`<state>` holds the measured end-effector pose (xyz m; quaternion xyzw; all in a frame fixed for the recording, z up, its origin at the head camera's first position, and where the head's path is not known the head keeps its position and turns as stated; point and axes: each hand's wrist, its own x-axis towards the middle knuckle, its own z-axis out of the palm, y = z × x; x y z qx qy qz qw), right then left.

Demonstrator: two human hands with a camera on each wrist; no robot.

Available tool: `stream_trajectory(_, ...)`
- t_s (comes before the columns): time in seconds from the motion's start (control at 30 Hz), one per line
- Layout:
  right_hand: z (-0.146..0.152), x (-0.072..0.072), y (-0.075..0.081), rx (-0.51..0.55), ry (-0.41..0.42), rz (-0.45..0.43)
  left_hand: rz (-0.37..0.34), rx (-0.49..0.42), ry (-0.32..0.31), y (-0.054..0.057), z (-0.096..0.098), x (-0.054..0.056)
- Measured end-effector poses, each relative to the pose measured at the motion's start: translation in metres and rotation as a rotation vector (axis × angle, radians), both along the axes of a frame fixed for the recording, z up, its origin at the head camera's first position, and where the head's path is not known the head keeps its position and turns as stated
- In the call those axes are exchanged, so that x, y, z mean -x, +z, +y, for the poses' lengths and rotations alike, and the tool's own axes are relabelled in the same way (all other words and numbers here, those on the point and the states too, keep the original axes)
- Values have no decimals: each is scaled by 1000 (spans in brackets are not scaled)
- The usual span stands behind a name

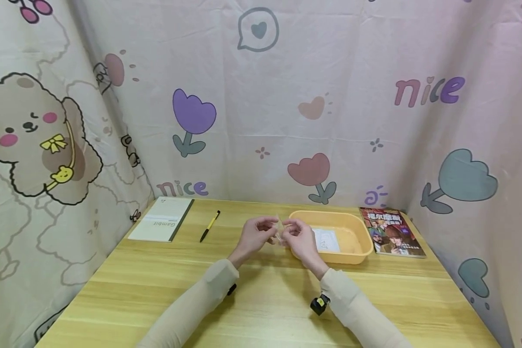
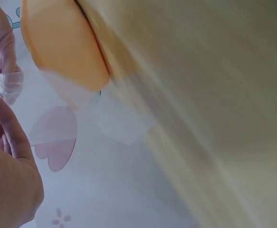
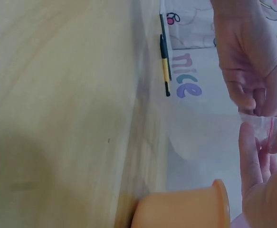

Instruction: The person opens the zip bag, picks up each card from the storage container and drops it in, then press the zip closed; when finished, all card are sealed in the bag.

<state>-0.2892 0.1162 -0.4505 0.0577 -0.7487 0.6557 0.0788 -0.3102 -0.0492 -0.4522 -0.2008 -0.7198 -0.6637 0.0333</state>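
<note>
A small clear plastic bag (image 3: 259, 124) with a red line along it is held up between both hands, above the table just left of the orange tray. My left hand (image 1: 257, 234) pinches one side of the bag between thumb and fingers. On the other side, the right hand (image 1: 301, 238) grips it in the same way, its fingertips close to the left ones. In the left wrist view the bag (image 2: 7, 85) shows as a crinkled, see-through strip between the hands. Most of its lower part is hidden behind the fingers in the head view.
The orange tray (image 1: 352, 258) behind the right hand holds a white packet (image 1: 327, 240). To its right lies a colourful book (image 1: 393, 233). A notebook (image 1: 158, 220) and a yellow-black pen (image 1: 210, 226) lie at the table's left. A printed curtain (image 1: 261, 106) hangs behind.
</note>
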Motion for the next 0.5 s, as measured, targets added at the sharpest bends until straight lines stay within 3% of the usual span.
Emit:
stream_trajectory(0.2, 8, 1, 2, -45, -20, 30, 89, 122, 58, 5, -5, -2)
stream_trajectory(0.37, 12, 0, 4, -153, -17, 52, 165, 220, 92, 6, -8, -1)
stream_trajectory(0.5, 13, -1, 5, -237, -10, 76, 213, 243, 119, 7, -8, 0)
